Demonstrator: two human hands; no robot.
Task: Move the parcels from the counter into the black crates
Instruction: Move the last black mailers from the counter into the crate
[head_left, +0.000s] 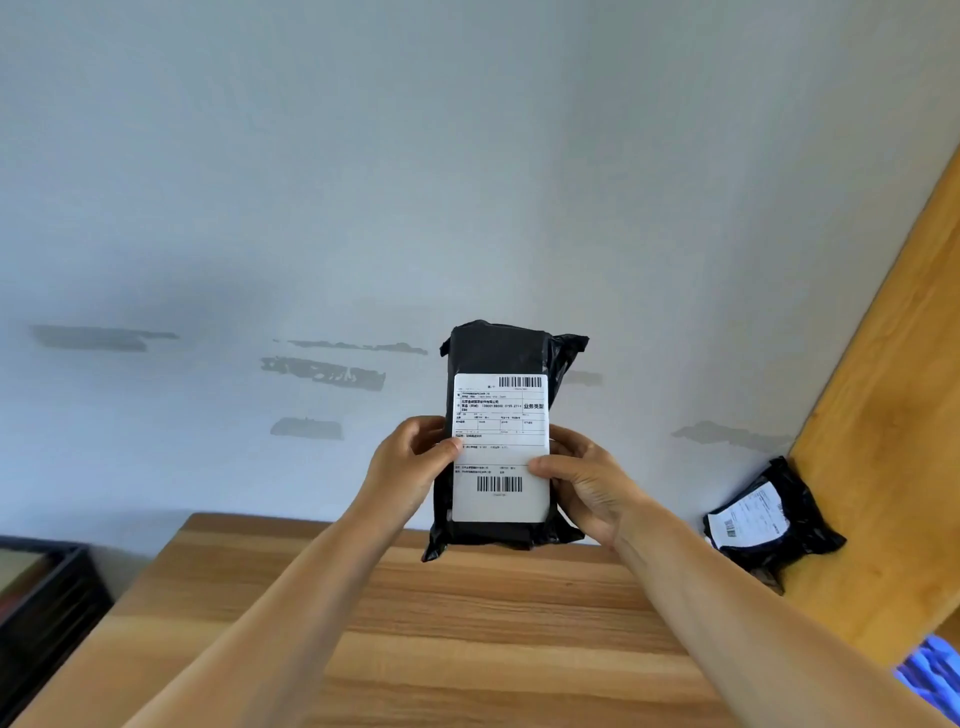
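A black plastic parcel (506, 353) with a white shipping label is held upright in front of me, above the far edge of the wooden counter (441, 623). My left hand (410, 465) grips its left edge, thumb on the label. My right hand (587, 480) grips its right edge, thumb on the label too. A second black parcel (774, 525) with a white label lies at the counter's far right, against the wooden board. Part of a black crate (47, 603) shows at the lower left, beside the counter.
A pale wall (363, 208) with grey scuff marks stands behind the counter. A slanted wooden board (883, 415) rises at the right. Something blue (935, 670) shows at the lower right corner.
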